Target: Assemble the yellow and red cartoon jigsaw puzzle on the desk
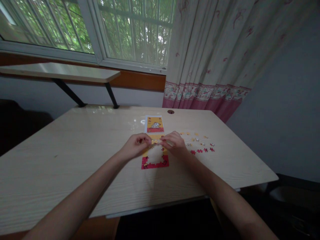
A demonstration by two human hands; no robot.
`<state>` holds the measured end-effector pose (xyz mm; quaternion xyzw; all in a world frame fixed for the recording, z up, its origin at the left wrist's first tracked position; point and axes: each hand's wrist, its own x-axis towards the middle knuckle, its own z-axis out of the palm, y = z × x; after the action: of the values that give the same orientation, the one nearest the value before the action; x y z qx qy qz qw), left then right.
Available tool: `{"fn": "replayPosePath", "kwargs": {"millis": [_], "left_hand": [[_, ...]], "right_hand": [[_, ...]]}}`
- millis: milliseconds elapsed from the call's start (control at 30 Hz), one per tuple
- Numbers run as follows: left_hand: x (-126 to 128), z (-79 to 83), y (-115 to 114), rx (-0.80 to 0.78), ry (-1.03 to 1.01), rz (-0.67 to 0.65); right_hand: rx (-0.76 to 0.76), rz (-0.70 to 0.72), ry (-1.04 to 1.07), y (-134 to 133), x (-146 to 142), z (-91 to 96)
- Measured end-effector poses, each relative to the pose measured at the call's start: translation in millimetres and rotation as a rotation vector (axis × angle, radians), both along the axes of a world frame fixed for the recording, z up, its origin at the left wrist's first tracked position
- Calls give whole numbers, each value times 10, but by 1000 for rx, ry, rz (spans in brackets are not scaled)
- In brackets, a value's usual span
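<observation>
A partly assembled jigsaw puzzle (155, 165) lies flat on the table, with a red lower border and yellow upper parts around a bare middle. My left hand (136, 145) is closed at the puzzle's upper left, thumb and fingertips pinched together; what they hold, if anything, is too small to make out. At the upper right, my right hand (175, 143) pinches a small pale puzzle piece (158, 141) over the inner edge. Just beyond the hands lies a reference picture (155, 125) of a white animal on yellow and red. My fingers hide part of the puzzle's top.
Loose puzzle pieces lie spread to the right, with red ones (199, 151) in a row nearest me and yellow and white ones (196, 139) behind. A raised shelf (60, 72) stands at the table's back left. The wooden table (112, 186) has a cable hole (171, 112) near the curtain (200, 66).
</observation>
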<state>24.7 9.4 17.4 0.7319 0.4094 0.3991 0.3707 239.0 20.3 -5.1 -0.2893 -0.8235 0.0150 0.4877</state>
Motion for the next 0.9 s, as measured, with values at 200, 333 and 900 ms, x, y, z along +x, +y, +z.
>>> {"fn": "replayPosePath", "kwargs": {"millis": [200, 333, 900], "left_hand": [[-13, 18, -4, 66, 47, 93], [-12, -10, -3, 76, 97, 77], [-40, -106, 56, 122, 178, 45]], "right_hand": [[-80, -117, -90, -1, -13, 10], [-129, -137, -192, -8, -33, -7], [-142, -141, -319, 98, 333, 183]]}}
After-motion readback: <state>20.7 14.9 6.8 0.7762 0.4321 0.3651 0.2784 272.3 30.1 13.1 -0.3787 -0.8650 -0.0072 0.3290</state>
